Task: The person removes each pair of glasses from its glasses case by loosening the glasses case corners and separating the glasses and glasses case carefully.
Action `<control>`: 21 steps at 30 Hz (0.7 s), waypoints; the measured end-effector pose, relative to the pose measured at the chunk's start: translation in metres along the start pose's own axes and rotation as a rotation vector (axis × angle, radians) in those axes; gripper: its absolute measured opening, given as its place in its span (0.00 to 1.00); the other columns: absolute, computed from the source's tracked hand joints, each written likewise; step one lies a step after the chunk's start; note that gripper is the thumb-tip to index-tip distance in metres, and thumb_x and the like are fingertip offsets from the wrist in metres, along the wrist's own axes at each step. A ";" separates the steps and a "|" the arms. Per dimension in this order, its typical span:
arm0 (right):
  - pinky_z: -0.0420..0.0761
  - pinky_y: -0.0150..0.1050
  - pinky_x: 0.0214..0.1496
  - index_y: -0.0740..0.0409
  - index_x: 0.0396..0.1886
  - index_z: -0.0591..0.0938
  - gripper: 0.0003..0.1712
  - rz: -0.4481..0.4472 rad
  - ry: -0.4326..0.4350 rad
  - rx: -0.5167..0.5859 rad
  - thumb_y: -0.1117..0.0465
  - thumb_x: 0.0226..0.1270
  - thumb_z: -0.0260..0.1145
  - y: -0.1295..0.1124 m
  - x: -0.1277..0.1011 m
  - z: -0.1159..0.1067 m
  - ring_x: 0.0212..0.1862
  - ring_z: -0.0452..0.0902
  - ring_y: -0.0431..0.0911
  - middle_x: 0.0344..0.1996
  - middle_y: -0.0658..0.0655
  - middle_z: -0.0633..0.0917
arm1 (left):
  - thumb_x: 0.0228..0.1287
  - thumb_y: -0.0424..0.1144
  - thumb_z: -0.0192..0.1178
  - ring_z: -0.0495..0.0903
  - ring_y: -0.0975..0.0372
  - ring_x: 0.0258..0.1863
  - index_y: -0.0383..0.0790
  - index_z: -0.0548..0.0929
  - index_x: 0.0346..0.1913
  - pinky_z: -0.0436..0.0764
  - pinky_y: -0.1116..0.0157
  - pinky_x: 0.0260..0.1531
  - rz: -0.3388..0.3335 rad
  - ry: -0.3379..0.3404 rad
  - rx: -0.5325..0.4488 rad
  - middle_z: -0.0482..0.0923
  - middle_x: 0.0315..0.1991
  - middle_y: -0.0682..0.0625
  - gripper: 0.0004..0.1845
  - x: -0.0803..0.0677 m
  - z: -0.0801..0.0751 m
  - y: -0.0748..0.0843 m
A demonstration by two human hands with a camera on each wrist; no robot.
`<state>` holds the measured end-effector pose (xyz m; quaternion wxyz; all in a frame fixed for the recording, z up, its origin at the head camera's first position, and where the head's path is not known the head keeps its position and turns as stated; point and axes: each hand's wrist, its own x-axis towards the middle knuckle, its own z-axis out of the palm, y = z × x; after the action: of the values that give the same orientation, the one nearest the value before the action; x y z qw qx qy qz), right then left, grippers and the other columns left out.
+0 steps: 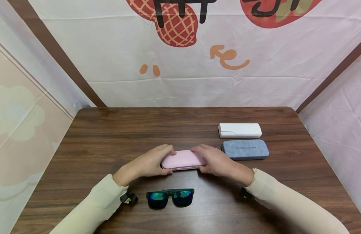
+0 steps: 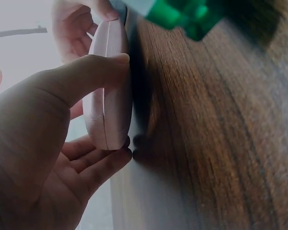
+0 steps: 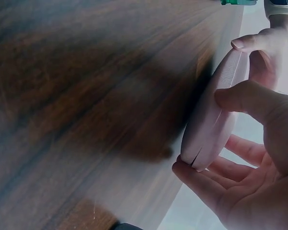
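Note:
Between both hands is a pink glasses case [image 1: 183,159], its lid down along the seam. My left hand [image 1: 157,161] grips its left end, thumb on the near side and fingers around the far side. At the right end my right hand [image 1: 213,161] holds it the same way. Both wrist views show the pink case [image 2: 108,91] with a thumb across its near side, close over the table. Nearer to me, sunglasses [image 1: 170,198] with blue-green mirrored lenses lie on the table, lenses facing me.
A blue glasses case [image 1: 245,149] with lettering lies just right of my right hand. Behind it is a white case [image 1: 240,130]. The dark wood table [image 1: 124,130] ends at a printed cloth backdrop [image 1: 116,58].

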<state>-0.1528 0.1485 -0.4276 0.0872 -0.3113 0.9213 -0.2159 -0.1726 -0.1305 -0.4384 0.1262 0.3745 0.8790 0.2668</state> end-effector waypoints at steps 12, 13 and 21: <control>0.81 0.44 0.42 0.58 0.61 0.79 0.36 -0.005 0.028 -0.082 0.57 0.51 0.79 0.000 0.004 0.003 0.43 0.80 0.46 0.52 0.58 0.84 | 0.53 0.44 0.79 0.74 0.63 0.44 0.45 0.79 0.50 0.78 0.60 0.46 0.062 0.045 0.074 0.75 0.48 0.53 0.24 0.000 0.001 -0.002; 0.81 0.43 0.42 0.58 0.61 0.79 0.36 -0.006 0.032 -0.085 0.57 0.51 0.79 0.000 0.004 0.004 0.43 0.80 0.46 0.52 0.59 0.84 | 0.53 0.44 0.79 0.74 0.63 0.44 0.45 0.79 0.50 0.78 0.60 0.46 0.064 0.047 0.078 0.75 0.47 0.54 0.24 0.000 0.001 -0.002; 0.81 0.43 0.41 0.58 0.61 0.79 0.35 -0.017 0.043 -0.083 0.57 0.51 0.78 0.001 0.003 0.005 0.44 0.80 0.46 0.52 0.58 0.84 | 0.54 0.44 0.78 0.74 0.63 0.44 0.45 0.80 0.52 0.78 0.60 0.46 0.060 0.040 0.063 0.75 0.48 0.53 0.24 0.000 0.002 -0.003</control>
<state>-0.1542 0.1464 -0.4323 0.0524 -0.3176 0.9285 -0.1850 -0.1741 -0.1317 -0.4415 0.0884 0.3992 0.8777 0.2500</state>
